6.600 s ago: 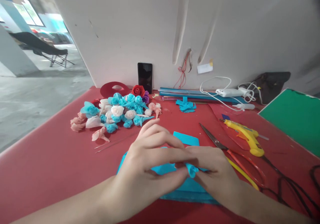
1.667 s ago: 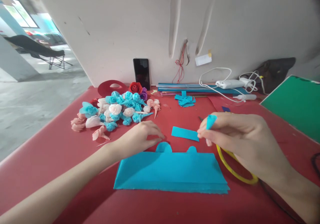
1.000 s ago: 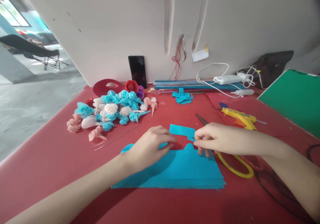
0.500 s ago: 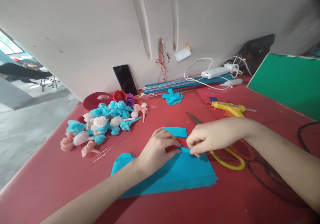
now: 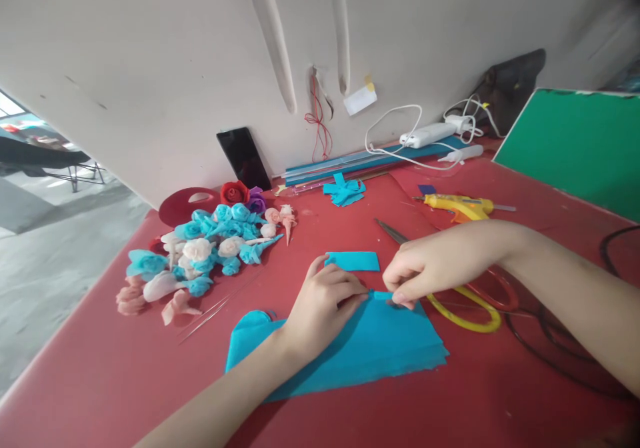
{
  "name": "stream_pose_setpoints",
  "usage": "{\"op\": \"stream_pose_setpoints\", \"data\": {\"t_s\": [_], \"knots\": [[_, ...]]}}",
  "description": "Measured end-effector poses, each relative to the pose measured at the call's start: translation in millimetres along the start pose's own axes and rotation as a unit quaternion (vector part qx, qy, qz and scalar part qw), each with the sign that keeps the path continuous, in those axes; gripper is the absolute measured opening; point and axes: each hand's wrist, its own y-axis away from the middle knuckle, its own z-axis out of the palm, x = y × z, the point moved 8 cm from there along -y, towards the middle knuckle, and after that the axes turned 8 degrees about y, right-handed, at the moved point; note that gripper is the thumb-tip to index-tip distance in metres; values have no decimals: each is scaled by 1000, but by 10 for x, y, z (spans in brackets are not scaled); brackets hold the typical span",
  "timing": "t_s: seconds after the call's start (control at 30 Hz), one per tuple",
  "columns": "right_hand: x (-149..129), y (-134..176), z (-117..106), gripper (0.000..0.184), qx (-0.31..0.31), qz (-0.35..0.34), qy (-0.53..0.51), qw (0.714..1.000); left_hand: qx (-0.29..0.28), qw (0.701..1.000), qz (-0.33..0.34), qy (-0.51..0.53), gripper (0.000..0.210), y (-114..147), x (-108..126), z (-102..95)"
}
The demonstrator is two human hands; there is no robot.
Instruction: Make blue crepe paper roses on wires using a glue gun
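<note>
A stack of blue crepe paper lies on the red table with uneven layered edges at its right end. At its far edge, my left hand pinches a narrow folded part of the blue paper. My right hand grips the same fold a short way to the right, thumb against the fingers. Just beyond the hands is a small blue paper rectangle. Scissors with yellow and red handles lie partly beneath my right hand and forearm, their blades pointing away.
Paper flowers in blue, white and pink are heaped at left. Behind are a phone, blue paper scraps and a white power strip. A yellow glue gun and a green board are at right.
The view has shifted slightly, and hands and paper appear a little further right. The fingertips remain on the fold, with a short blue stretch showing between them.
</note>
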Motion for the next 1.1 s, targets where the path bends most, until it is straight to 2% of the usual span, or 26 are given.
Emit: {"op": "stream_pose_setpoints", "data": {"t_s": [0.37,0.57,0.87,1.1], "knots": [[31,-14,4,26,2,9,-17,1000,33,999,-4,9,9,10,19,-63],[10,-14,2,26,1,-15,9,1000,32,999,9,-3,11,10,59,-75],[10,-34,4,25,-11,-18,-11,1000,-3,1000,15,-3,10,19,104,-28],[13,-51,-2,25,-10,-18,-27,999,6,1000,11,1,9,20,58,-30]]}}
